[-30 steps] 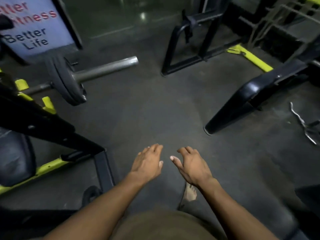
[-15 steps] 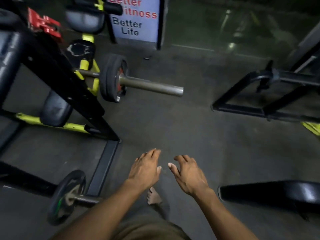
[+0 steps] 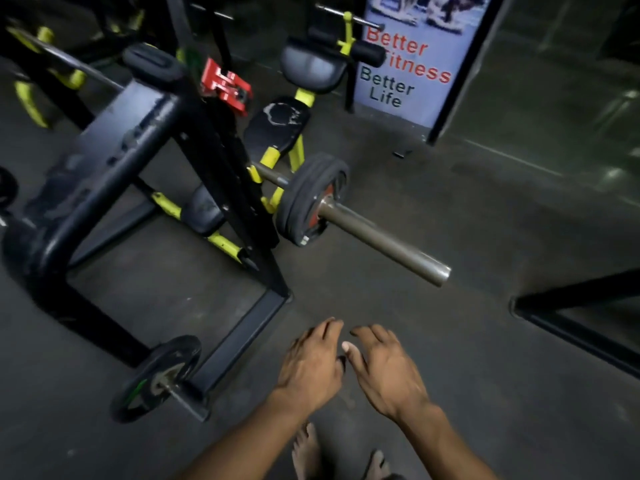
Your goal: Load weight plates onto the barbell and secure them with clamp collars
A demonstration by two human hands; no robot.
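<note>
Below barbell (image 3: 381,237), both hands (image 3: 349,368) empty.

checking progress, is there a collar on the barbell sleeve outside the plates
No, the barbell sleeve is bare steel from the plates to its end.

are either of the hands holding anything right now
No. The left hand and right hand both hang empty with loose fingers above the floor, short of the barbell sleeve.
</note>
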